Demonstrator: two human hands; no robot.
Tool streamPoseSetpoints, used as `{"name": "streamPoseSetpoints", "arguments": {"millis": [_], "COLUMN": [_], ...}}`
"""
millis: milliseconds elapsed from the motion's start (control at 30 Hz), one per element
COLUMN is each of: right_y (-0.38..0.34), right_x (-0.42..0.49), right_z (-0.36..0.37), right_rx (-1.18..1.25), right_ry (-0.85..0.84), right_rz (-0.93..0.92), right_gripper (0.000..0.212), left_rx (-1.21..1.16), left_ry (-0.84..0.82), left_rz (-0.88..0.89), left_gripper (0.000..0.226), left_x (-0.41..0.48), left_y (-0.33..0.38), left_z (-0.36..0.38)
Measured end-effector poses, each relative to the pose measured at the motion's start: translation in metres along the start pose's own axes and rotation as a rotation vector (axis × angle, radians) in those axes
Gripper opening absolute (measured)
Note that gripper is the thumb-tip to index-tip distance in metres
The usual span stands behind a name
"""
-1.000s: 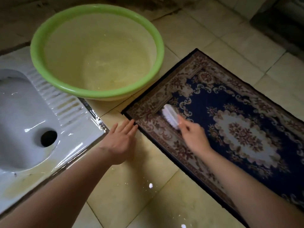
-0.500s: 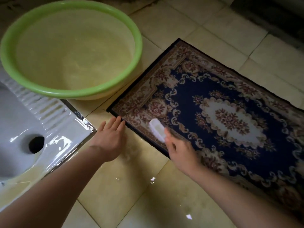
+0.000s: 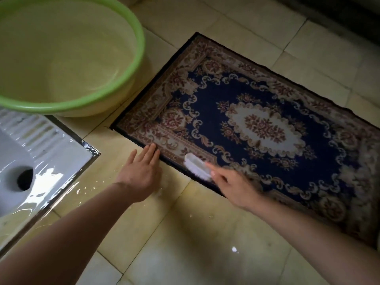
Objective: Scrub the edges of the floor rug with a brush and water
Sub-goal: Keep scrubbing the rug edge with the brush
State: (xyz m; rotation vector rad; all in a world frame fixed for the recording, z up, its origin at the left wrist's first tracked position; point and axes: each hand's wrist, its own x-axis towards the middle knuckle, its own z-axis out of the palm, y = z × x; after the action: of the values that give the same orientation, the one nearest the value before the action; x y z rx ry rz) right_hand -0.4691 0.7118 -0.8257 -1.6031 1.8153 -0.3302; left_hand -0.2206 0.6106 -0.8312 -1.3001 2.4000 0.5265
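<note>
A dark blue floor rug [image 3: 257, 124] with a floral border lies on the tiled floor. My right hand [image 3: 232, 184] grips a white scrubbing brush [image 3: 197, 166], whose bristles press on the rug's near long edge. My left hand [image 3: 141, 169] lies flat with straight fingers on the wet tiles, its fingertips touching the rug's edge just left of the brush. A large green basin [image 3: 115, 21] with water in it stands to the left of the rug's short end.
A white squat toilet pan [image 3: 47, 153] with a dark drain hole is set into the floor at the left, beside my left arm. The beige tiles [image 3: 185, 243] in front of me are wet and shiny. A dark step runs along the top right.
The brush has slid from the rug's inner border out to its near edge and along it to the right. My left hand stays by the edge. The view has shifted right.
</note>
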Motion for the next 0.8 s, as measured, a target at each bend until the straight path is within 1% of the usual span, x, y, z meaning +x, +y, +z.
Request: {"name": "streamPoseSetpoints", "arguments": {"millis": [33, 100, 133, 167, 233, 267, 300, 333, 367, 400, 433, 467, 500, 533, 567, 600, 633, 667, 700, 733, 767, 800], "right_y": [0.012, 0.023, 0.019, 0.012, -0.014, -0.024, -0.021, -0.016, -0.005, 0.007, 0.018, 0.027, 0.032, 0.032, 0.030, 0.020, 0.011, 0.006, 0.009, 0.017, 0.028, 0.038], "right_x": [0.011, 0.020, 0.017, 0.007, -0.021, -0.032, -0.036, -0.034, -0.029, -0.021, -0.015, -0.012, -0.015, -0.022, -0.033, -0.045, -0.057, -0.065, -0.068, -0.064, -0.059, -0.052], "right_z": [-0.013, -0.029, -0.025, -0.014, 0.014, 0.022, 0.024, 0.017, 0.008, -0.005, -0.019, -0.029, -0.029, -0.022, -0.007, 0.011, 0.024, 0.030, 0.028, 0.019, 0.007, -0.010], "right_rx": [0.044, 0.157, 0.148, 0.056, -0.090, -0.067, -0.019, 0.071, 0.161, 0.226, 0.288, 0.290, 0.237, 0.144, 0.042, -0.018, -0.034, -0.007, 0.034, 0.084, 0.122, 0.191], "right_ry": [0.126, 0.385, 0.415, 0.374, 0.180, 0.103, 0.029, 0.011, 0.044, 0.124, 0.238, 0.348, 0.421, 0.431, 0.399, 0.331, 0.235, 0.151, 0.103, 0.106, 0.147, 0.229], "right_rz": [0.123, 0.440, 0.495, 0.473, 0.240, 0.155, 0.128, 0.136, 0.180, 0.252, 0.375, 0.496, 0.583, 0.592, 0.519, 0.395, 0.293, 0.231, 0.206, 0.201, 0.221, 0.316], "right_gripper": [0.039, 0.042, 0.043, 0.044, 0.044, 0.043, 0.041, 0.040, 0.039, 0.039, 0.039, 0.041, 0.043, 0.044, 0.045, 0.046, 0.046, 0.045, 0.043, 0.040, 0.039, 0.039], "left_rx": [0.001, 0.021, 0.024, 0.022, 0.014, 0.023, 0.035, 0.038, 0.039, 0.038, 0.038, 0.046, 0.063, 0.080, 0.089, 0.089, 0.087, 0.086, 0.090, 0.093, 0.099, 0.102], "left_ry": [-0.007, -0.028, -0.033, -0.034, -0.015, -0.008, -0.008, -0.007, -0.010, -0.020, -0.036, -0.040, -0.034, -0.028, -0.027, -0.032, -0.037, -0.047, -0.063, -0.070, -0.072, -0.074], "left_rz": [-0.001, -0.002, -0.009, -0.010, 0.008, 0.025, 0.044, 0.054, 0.056, 0.054, 0.050, 0.047, 0.047, 0.049, 0.051, 0.042, 0.033, 0.024, 0.021, 0.017, 0.015, 0.009], "left_gripper": [0.063, 0.060, 0.059, 0.059, 0.058, 0.058, 0.060, 0.062, 0.062, 0.060, 0.059, 0.058, 0.058, 0.059, 0.059, 0.059, 0.059, 0.060, 0.060, 0.061, 0.062, 0.062], "left_x": [0.000, 0.000, 0.000, 0.000, 0.000, -0.001, -0.002, -0.002, -0.003, -0.002, -0.003, -0.002, -0.002, -0.002, 0.000, 0.000, 0.000, 0.000, -0.001, -0.002, -0.001, 0.000], "left_y": [0.002, 0.007, 0.008, 0.010, 0.015, 0.017, 0.020, 0.025, 0.029, 0.033, 0.037, 0.039, 0.040, 0.041, 0.043, 0.043, 0.045, 0.046, 0.048, 0.049, 0.050, 0.050], "left_z": [-0.001, -0.004, -0.004, -0.006, -0.007, -0.006, -0.005, -0.004, -0.001, 0.000, 0.002, 0.002, 0.001, 0.000, -0.002, -0.002, -0.002, -0.002, -0.002, 0.000, 0.001, 0.001]}}
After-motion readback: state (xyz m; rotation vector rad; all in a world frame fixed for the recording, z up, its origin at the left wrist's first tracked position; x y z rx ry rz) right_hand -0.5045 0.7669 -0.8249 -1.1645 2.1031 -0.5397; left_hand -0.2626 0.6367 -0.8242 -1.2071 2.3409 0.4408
